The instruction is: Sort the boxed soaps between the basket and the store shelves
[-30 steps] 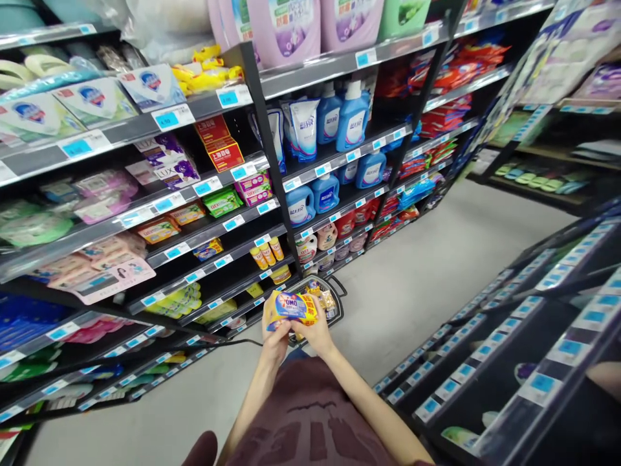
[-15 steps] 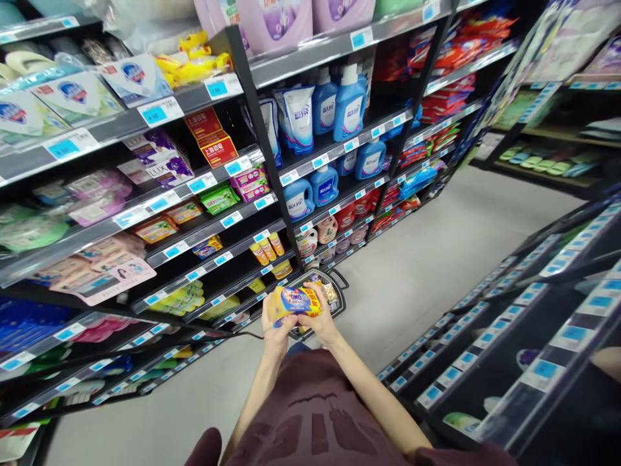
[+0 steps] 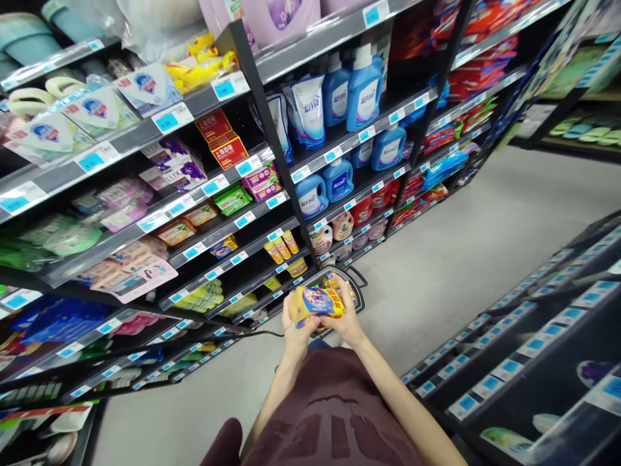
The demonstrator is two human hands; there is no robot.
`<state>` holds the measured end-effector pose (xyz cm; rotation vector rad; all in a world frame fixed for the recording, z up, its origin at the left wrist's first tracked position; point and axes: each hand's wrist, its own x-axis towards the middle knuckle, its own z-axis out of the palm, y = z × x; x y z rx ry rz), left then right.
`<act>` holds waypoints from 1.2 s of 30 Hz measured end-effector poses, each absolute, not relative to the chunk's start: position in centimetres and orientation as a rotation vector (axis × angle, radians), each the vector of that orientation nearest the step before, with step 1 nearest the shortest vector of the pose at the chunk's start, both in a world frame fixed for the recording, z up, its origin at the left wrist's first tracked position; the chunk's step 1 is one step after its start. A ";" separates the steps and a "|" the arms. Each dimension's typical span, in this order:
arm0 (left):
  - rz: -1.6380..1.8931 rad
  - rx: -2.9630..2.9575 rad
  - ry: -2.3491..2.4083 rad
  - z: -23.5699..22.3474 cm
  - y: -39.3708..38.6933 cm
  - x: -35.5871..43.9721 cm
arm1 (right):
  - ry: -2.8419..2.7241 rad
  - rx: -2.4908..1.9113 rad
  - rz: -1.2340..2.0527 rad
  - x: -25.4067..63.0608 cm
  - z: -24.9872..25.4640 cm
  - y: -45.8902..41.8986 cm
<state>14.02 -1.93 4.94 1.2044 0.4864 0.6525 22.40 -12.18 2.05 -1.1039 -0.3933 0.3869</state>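
Observation:
A yellow and blue OMO soap pack (image 3: 317,303) is held in front of me with both hands. My left hand (image 3: 295,334) grips its left end, fingers wrapped round it. My right hand (image 3: 350,318) grips its right end from behind. Just beyond the pack a black shopping basket (image 3: 358,288) with several packets inside stands on the floor.
Dark shelves (image 3: 233,226) with soap bars, packets and blue detergent bottles (image 3: 361,90) run along the left. Another shelf unit (image 3: 533,336) with blue price tags stands on the right. A grey floor aisle (image 3: 466,246) lies between them.
The view has swung a little to the left and down. Both hands keep hold of the pack, which has turned slightly in them.

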 end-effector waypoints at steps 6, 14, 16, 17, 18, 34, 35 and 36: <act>0.619 1.211 0.501 4.8 -2.0 14.2 | -0.388 -1.143 0.366 22.7 2.1 -12.4; 0.621 1.210 0.500 4.9 -2.1 14.4 | -0.399 -1.197 0.307 23.0 2.7 -12.6; 0.628 1.203 0.523 4.8 -2.1 14.4 | -0.395 -1.189 0.319 23.0 2.6 -12.6; 0.632 1.199 0.535 4.8 -2.1 14.4 | -0.392 -1.183 0.328 23.0 2.6 -12.6; 0.635 1.197 0.542 4.7 -2.1 14.5 | -0.391 -1.178 0.339 23.0 2.6 -12.6; 0.627 1.224 0.535 4.3 -2.2 14.5 | -0.378 -1.160 0.402 23.0 3.0 -12.8; 0.625 1.220 0.534 4.4 -2.2 14.5 | -0.381 -1.168 0.398 23.0 2.9 -12.8; 0.625 1.214 0.536 4.5 -2.2 14.5 | -0.384 -1.177 0.393 23.0 2.9 -12.8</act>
